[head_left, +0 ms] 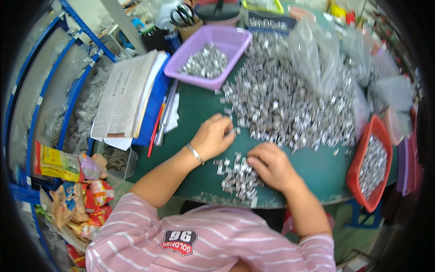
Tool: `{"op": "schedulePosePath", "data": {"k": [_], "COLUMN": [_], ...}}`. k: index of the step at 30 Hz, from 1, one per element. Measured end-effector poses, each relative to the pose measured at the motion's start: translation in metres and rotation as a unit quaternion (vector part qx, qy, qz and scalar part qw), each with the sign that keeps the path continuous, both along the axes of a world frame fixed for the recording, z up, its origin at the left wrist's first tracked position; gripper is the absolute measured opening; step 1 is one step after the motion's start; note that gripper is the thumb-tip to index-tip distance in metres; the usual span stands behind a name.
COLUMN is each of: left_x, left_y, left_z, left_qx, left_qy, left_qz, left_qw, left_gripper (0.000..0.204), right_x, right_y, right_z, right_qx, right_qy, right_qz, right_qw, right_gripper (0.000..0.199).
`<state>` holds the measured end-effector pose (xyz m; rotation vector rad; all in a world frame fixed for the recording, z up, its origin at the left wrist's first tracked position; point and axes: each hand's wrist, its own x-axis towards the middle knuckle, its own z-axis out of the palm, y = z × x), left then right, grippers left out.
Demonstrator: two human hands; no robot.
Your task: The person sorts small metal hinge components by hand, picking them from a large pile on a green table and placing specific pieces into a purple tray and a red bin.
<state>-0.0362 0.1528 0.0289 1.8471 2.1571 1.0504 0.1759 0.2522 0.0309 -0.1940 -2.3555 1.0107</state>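
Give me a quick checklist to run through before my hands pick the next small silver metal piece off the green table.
1. Left hand at the edge of the big heap of small silver metal pieces: ok, fingertips touch pieces there.
2. Right hand on the small sorted cluster of metal pieces: ok, it rests on the cluster's right side.
3. Cluster sits safely on the green table: not ok, it lies close to the near edge.
4. Purple plastic tray has room: ok, only partly filled.
5. Red plastic basket has room: cannot tell, it looks fairly full.
6. Whether either hand already grips a piece: cannot tell.
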Motion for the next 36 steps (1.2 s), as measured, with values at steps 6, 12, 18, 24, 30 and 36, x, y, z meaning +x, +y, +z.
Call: {"op": "schedulePosePath", "data": {"k": [6,12,18,24,30,36], "left_x": [0.012,0.026,0.013,0.001,0.008,0.012], "left_y": [-0.007,-0.010,0.001,0.005,-0.006,-0.008], "left_z": [0.017,0.016,0.016,-0.017,0.002,0.004], "left_qx": [-0.027,-0.034,0.123,0.090,-0.012,-0.065], "left_qy": [-0.300,-0.361,-0.087,0.065,-0.089,-0.441], "left_qz": [-0.061,-0.189,-0.158,-0.078,-0.033,-0.054], "left_qw": [0.952,0.912,0.976,0.991,0.995,0.894], "left_gripper": [0.012,0.017,0.026,0.022,0.019,0.025], "right_x": [-0.001,0.001,0.005,0.001,0.000,0.000], "right_y": [-0.003,-0.008,-0.008,-0.005,-0.004,-0.005], "right_z": [-0.002,0.002,0.001,-0.008,-0.005,0.000], "right_qx": [0.002,-0.064,-0.185,-0.085,-0.091,-0.087], "right_qy": [-0.005,-0.009,-0.017,-0.016,0.012,0.006], "right_qz": [-0.019,-0.079,-0.120,-0.163,-0.146,-0.123], "right_qw": [1.000,0.995,0.975,0.983,0.985,0.989], "right_gripper": [0.021,0.026,0.015,0.017,0.016,0.017]}}
